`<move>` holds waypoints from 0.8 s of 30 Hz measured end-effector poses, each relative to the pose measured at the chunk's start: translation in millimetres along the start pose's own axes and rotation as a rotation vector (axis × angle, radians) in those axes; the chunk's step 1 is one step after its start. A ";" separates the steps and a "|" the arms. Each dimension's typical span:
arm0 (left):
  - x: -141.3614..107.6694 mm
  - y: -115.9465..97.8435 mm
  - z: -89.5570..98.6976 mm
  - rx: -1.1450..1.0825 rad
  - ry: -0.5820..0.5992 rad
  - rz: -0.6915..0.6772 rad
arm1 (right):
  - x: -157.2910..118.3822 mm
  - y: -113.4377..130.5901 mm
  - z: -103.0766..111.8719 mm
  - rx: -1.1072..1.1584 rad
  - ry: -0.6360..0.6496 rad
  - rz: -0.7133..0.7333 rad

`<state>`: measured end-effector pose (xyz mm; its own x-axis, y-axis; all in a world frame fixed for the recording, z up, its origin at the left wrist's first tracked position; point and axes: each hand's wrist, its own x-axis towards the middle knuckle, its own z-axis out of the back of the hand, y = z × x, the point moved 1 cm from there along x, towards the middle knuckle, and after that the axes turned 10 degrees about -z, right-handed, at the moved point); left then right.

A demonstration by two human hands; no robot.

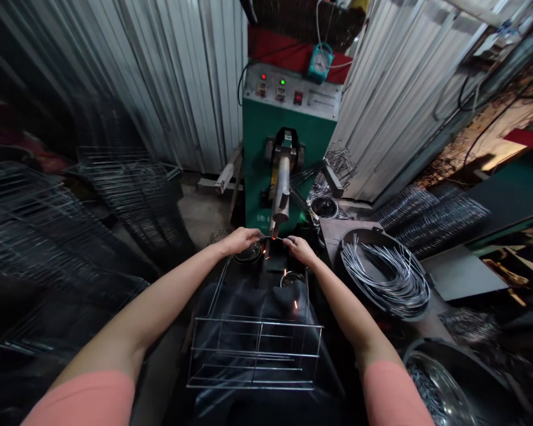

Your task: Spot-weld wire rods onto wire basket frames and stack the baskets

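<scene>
My left hand [240,240] and my right hand [300,249] are both closed, pinching a thin wire at the far end of a wire rack [261,323]. The rack's long side wires run back toward me, and its gridded near end lies over dark cloth on my lap. Between my hands the wire sits under the upper electrode arm [282,183] of a green spot welder [257,136]. The contact point glows orange, and sparks fly below and toward me. My fingers partly hide the held wire.
At right, a round black tray [345,269] holds many curved wires. Below it stands a basin [459,361] with small metal pieces. Stacked wire racks [128,189] fill the left side. A corrugated metal wall [195,77] rises behind. A small teal clock [320,62] rests on the welder.
</scene>
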<state>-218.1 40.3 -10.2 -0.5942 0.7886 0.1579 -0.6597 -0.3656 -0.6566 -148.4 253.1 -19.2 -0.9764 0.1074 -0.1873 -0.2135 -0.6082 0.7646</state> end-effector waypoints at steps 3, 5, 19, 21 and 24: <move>-1.1 -2.9 0.9 -0.030 0.019 0.068 | -5.5 -4.0 -1.0 0.169 0.064 -0.059; -1.4 -3.7 1.0 -0.045 0.012 0.087 | -11.6 -8.4 0.3 0.249 0.104 -0.086; -62.8 12.5 15.8 -0.347 -0.168 0.374 | -95.3 -63.9 42.0 0.017 -0.140 -0.025; -117.7 17.4 6.5 -0.436 -0.180 0.482 | -150.1 -100.6 68.9 -0.159 -0.278 -0.186; -207.3 11.2 -27.7 -0.731 0.015 0.629 | -233.7 -151.6 105.2 -0.475 -0.548 -0.550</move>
<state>-89.6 -113.6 -70.7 -0.7321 0.5618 -0.3854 0.2300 -0.3287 -0.9160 108.8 403.0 -26.5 -0.6449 0.7633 -0.0382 -0.7368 -0.6077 0.2964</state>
